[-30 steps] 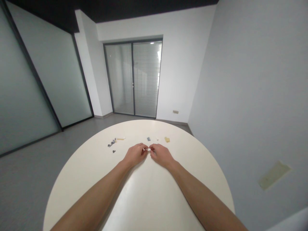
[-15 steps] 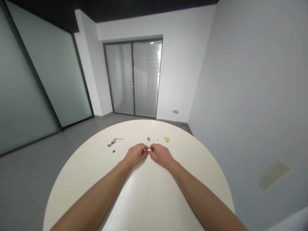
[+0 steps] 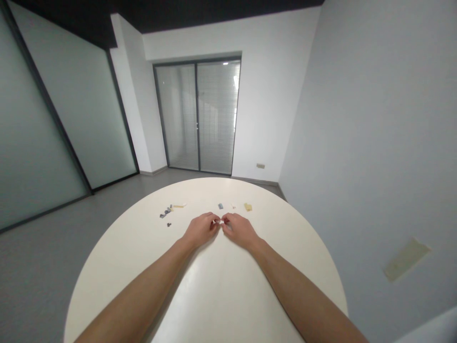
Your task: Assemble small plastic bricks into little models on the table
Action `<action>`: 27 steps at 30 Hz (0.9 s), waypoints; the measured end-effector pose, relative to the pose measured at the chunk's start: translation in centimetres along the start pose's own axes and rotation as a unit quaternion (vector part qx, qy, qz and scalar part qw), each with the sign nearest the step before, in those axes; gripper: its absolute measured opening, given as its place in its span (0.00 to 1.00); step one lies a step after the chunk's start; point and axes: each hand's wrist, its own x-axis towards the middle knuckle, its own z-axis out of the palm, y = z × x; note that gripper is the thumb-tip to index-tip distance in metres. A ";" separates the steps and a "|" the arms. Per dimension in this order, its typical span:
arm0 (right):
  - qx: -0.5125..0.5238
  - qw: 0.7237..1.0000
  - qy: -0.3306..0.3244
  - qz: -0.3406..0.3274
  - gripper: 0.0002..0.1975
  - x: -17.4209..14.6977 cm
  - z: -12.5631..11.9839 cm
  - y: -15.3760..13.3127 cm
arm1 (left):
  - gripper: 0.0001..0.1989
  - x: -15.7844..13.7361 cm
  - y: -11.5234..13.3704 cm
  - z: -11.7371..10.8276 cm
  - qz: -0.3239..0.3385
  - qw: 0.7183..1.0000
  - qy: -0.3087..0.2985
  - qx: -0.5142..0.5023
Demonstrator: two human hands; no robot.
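Observation:
My left hand [image 3: 203,230] and my right hand [image 3: 240,229] meet at the middle of the round white table [image 3: 221,290], fingertips nearly touching. Between them is a small white piece [image 3: 221,222], mostly covered by the fingers; its kind is too small to make out. Both hands are closed in a pinch on it. Just beyond the fingers lie a small grey-blue piece [image 3: 220,206], a tiny white piece [image 3: 233,206] and a yellow piece [image 3: 248,207].
Left of my hands, several small dark grey pieces [image 3: 166,212] form a loose row, with a thin yellow stick [image 3: 179,206] beside them. A single dark piece [image 3: 169,225] lies nearer. The table's curved edge borders a glass door [image 3: 198,119] and a white wall [image 3: 374,119].
Both hands stay in almost the same place. The fingertips have shifted slightly around the small white piece, and less of it shows now.

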 end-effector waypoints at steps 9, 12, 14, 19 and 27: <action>0.008 1.000 -0.006 0.003 0.10 0.0 0.1 0.1 | 0.11 -0.1 0.1 -0.2 -0.007 1.000 0.001 0.008; 0.005 1.000 -0.007 0.005 0.11 0.0 0.2 0.2 | 0.11 0.0 0.0 -0.1 -0.008 1.000 0.002 0.010; 0.000 1.000 -0.008 0.006 0.12 0.0 0.2 0.2 | 0.11 0.0 0.0 -0.1 -0.009 1.000 0.002 0.011; 0.001 1.000 -0.003 0.005 0.11 0.0 0.2 0.2 | 0.11 0.0 0.0 -0.2 -0.009 1.000 0.000 0.012; 0.006 1.000 -0.007 0.009 0.11 0.0 0.1 0.1 | 0.10 -0.1 0.1 -0.3 -0.020 1.000 -0.003 0.009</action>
